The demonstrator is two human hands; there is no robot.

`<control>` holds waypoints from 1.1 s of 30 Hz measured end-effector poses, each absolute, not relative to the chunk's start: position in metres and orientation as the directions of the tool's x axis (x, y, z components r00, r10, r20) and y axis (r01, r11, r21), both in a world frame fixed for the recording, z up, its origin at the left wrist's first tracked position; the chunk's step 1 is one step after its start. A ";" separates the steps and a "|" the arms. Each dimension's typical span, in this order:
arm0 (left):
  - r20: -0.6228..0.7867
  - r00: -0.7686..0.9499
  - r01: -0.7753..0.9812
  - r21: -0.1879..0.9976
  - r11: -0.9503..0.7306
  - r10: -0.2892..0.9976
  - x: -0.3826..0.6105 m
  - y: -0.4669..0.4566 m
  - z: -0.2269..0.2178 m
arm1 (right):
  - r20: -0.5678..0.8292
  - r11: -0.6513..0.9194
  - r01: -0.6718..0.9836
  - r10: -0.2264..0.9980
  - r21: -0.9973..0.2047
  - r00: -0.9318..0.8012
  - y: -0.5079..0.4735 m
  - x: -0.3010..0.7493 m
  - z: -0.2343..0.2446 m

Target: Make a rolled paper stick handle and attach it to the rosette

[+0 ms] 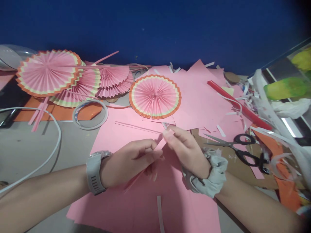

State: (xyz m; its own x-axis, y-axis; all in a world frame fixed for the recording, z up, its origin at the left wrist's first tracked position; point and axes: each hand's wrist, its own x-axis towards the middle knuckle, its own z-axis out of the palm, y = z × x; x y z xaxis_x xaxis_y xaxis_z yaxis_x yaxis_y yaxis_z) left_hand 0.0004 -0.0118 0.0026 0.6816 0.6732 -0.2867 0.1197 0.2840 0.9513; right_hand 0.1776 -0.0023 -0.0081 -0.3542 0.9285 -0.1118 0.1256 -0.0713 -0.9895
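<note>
Left hand (133, 158) and right hand (186, 145) pinch a narrow pink paper strip (161, 145), fingertips closed; its blurred lower end apparently dangles.

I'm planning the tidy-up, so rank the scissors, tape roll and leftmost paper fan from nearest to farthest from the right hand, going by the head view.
From the right hand:
1. Scissors: just to its right.
2. Tape roll: to its left, farther back.
3. Leftmost paper fan: far left, at the back.

plain dk blue wall (155, 29) beyond grip, grey tabletop (24, 145) L of grip, soft shadows below grip
</note>
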 end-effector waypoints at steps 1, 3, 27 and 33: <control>-0.283 0.679 0.122 0.953 0.276 0.678 0.001 -0.012 0.002 | -0.117 -0.043 0.188 0.905 -0.981 -0.409 -0.003 0.177 -0.007; -0.275 0.680 0.132 0.958 0.255 0.680 0.001 -0.013 0.002 | -0.126 -0.007 0.237 0.863 -0.971 -0.489 -0.003 0.176 -0.006; -0.311 0.742 0.061 0.913 0.403 0.594 -0.001 -0.012 0.001 | -0.064 0.032 0.178 0.856 -0.984 -0.512 -0.003 0.179 -0.003; -0.322 0.719 0.042 0.904 0.425 0.616 0.000 -0.014 0.003 | -0.087 -0.062 0.078 0.927 -0.995 -0.365 -0.004 0.178 -0.004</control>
State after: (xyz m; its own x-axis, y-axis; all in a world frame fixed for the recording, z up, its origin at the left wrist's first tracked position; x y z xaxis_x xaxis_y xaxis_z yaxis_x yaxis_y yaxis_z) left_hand 0.0003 -0.0137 0.0033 0.7188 0.6160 -0.3223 0.0416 0.4246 0.9044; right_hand 0.1785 -0.0045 -0.0043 -0.3651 0.9269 -0.0869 0.0785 -0.0624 -0.9950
